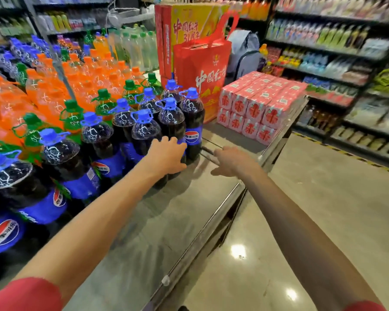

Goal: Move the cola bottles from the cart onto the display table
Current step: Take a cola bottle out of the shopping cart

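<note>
Several big cola bottles (192, 122) with blue caps and blue labels stand packed on the grey display table (157, 225), from the lower left up to its middle. My left hand (167, 154) reaches forward and lies against the side of the nearest front bottle (144, 135); whether its fingers curl round the bottle is hidden. My right hand (230, 160) hovers over the table's right part with fingers loosely spread and nothing in it, just right of the bottle group. No cart is in view.
Orange soda bottles (54, 90) and green-capped bottles (102, 102) fill the table's left. A red bag (202, 79) and red cartons (189, 30) stand at the back, pink boxes (261, 104) on the right. Shelves (346, 63) line the aisle; bare floor (323, 209) lies to the right.
</note>
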The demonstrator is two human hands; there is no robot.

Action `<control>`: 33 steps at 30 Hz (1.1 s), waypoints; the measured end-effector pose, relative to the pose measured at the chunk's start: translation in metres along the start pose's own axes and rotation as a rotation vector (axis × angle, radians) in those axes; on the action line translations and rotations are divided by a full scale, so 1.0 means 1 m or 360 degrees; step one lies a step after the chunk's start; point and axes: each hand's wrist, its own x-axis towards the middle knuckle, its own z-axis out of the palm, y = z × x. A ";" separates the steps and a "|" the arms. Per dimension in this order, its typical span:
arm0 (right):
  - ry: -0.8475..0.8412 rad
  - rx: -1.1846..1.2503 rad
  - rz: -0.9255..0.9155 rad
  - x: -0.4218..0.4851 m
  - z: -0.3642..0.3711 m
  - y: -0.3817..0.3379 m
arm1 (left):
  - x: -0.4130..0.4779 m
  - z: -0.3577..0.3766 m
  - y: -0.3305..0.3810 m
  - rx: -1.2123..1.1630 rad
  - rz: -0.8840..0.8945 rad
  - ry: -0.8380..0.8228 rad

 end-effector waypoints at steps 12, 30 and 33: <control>-0.0023 0.0140 0.0589 -0.184 0.033 0.104 | -0.028 -0.038 0.173 0.0008 0.0625 0.0130; -0.0117 0.0654 0.1763 -0.549 0.157 0.182 | -0.200 -0.043 0.481 0.0250 0.1704 0.0176; -0.0111 0.0676 0.1936 -0.600 0.175 0.181 | -0.229 -0.041 0.522 0.0261 0.1872 0.0194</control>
